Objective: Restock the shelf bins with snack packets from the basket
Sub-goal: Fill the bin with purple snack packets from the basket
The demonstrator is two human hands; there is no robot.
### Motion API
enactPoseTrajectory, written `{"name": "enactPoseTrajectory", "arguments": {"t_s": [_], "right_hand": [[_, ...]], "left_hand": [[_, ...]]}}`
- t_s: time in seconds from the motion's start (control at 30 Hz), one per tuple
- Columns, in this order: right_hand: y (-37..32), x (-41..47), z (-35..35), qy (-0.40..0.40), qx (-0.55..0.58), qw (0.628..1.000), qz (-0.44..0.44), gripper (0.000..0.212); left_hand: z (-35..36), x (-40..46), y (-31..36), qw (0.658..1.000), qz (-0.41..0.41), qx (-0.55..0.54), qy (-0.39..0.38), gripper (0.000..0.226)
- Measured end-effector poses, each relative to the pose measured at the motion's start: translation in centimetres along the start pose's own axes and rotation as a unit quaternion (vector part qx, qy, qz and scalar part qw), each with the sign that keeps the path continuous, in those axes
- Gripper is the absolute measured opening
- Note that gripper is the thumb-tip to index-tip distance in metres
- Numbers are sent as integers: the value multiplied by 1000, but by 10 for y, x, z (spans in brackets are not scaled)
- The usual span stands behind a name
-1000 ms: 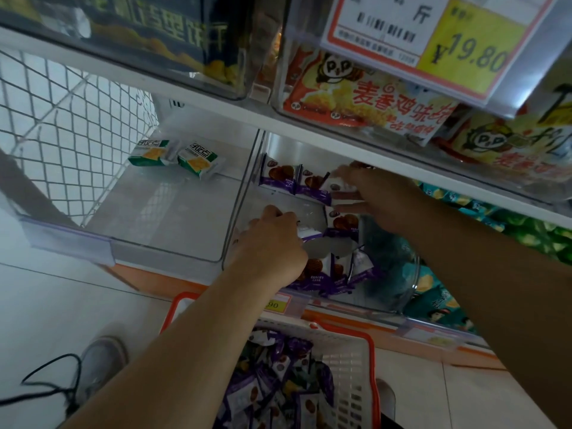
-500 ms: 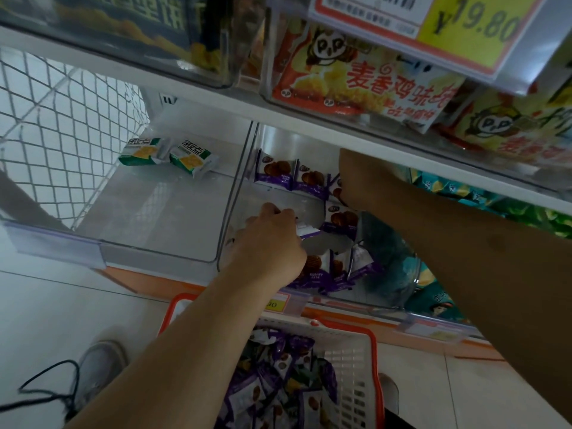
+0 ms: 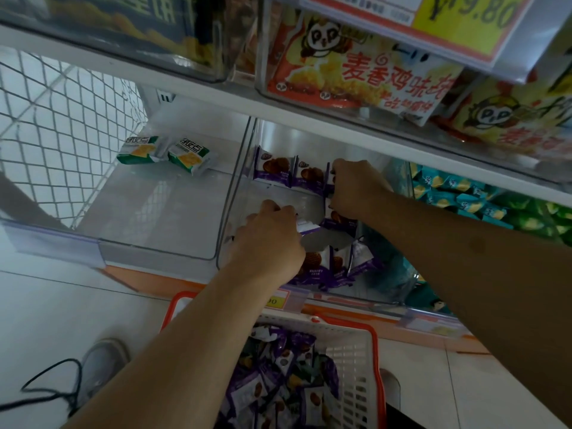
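Observation:
A clear shelf bin (image 3: 235,193) holds purple snack packets: a row (image 3: 275,170) stands upright along its back, more (image 3: 334,267) lean at the front. My right hand (image 3: 356,187) reaches deep into the bin and grips a purple packet (image 3: 329,181) at the right end of the back row. My left hand (image 3: 269,243) is inside the bin's front half, its fingers curled round a purple and white packet (image 3: 305,226). Below, a white basket with a red rim (image 3: 376,345) holds a heap of the same purple packets (image 3: 278,382).
The clear bin to the left (image 3: 154,209) holds two green cracker packets (image 3: 167,153). A wire mesh panel (image 3: 62,125) closes the far left. The right bin holds teal packets (image 3: 458,193). The upper shelf carries panda snack bags (image 3: 365,69). My shoe (image 3: 102,366) and a black cable (image 3: 46,385) lie on the floor.
My right hand has drawn back a little from under the upper shelf and come into fuller view at the back row. The left hand has stayed in place with its packet.

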State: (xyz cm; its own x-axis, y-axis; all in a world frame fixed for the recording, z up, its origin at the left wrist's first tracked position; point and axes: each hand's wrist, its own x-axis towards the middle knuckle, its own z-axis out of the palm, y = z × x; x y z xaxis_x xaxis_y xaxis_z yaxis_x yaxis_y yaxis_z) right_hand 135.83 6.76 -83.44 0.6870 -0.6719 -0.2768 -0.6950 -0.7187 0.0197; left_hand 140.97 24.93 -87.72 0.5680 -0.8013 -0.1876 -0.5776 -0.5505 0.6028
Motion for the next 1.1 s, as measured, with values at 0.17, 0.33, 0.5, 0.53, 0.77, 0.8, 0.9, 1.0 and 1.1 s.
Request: {"name": "enactPoseTrajectory", "arguments": {"t_s": [0.17,0.33,0.5,0.53,0.77,0.8,0.9,1.0,1.1], "right_hand": [[3,-12,-8,-55,-9,997,-53,20],[4,-23,8,-73,-123,986,-79,12],[3,-19,11,-4,-141,986,-86,22],[4,-17,10,9,-138,987,-82,26],[3,-18,9,21,-127,991,-44,56],[3,-19,7,28,-122,991,-46,58],[-2,-24,-1,-1,76,995,-71,56],[-13,-36,-4,-112,243,958,-104,77],[-18,-39,3,-62,249,959,-119,68]], "left_hand": [[-6,-1,3,1000,-26,-11,8,33],[-10,0,3,999,-39,-36,10,30],[-9,3,1,998,-57,-21,-7,39],[-9,4,1,998,-64,-17,-6,42],[-14,9,2,984,-98,-150,26,34],[-12,12,0,977,-112,-180,29,31],[-14,16,3,965,-131,-221,51,30],[-21,13,9,960,-125,-234,86,37],[-23,10,13,958,-124,-242,88,38]]}}
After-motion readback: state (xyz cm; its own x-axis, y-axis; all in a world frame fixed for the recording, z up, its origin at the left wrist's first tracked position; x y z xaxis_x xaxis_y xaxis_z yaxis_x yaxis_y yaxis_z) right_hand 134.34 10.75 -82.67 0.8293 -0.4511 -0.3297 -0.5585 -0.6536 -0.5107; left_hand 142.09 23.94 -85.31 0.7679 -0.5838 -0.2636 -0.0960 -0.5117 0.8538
